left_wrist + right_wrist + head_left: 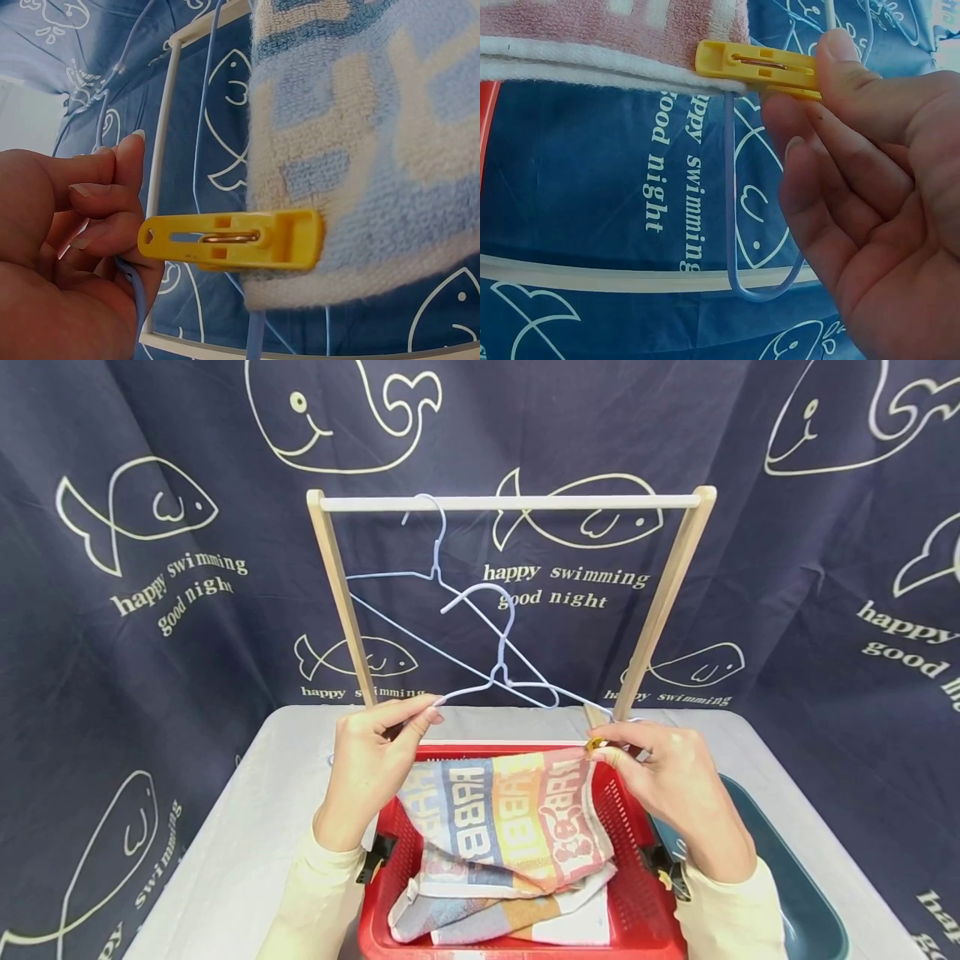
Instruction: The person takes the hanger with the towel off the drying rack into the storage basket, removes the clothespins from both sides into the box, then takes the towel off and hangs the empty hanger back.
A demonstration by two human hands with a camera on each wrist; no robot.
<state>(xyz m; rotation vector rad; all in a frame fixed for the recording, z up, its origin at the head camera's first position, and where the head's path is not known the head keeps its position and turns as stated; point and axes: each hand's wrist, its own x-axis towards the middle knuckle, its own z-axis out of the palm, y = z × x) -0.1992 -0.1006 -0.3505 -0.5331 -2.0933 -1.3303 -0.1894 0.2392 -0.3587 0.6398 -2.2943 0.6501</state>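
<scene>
A striped, lettered towel hangs from a light-blue hanger above the red basket. My left hand pinches the hanger's left shoulder between thumb and fingers. Just beside those fingers, a yellow clothespin clips one towel corner to the hanger's lower bar. My right hand pinches a second yellow clothespin between thumb and forefinger. Its jaws are at the towel's pink corner, over the bar near the hanger's rounded end.
A wooden rack with a white rail stands behind, a second blue hanger hooked on it. Below my hands, the red basket holds more folded cloth. A teal tub sits at the right on the pale table.
</scene>
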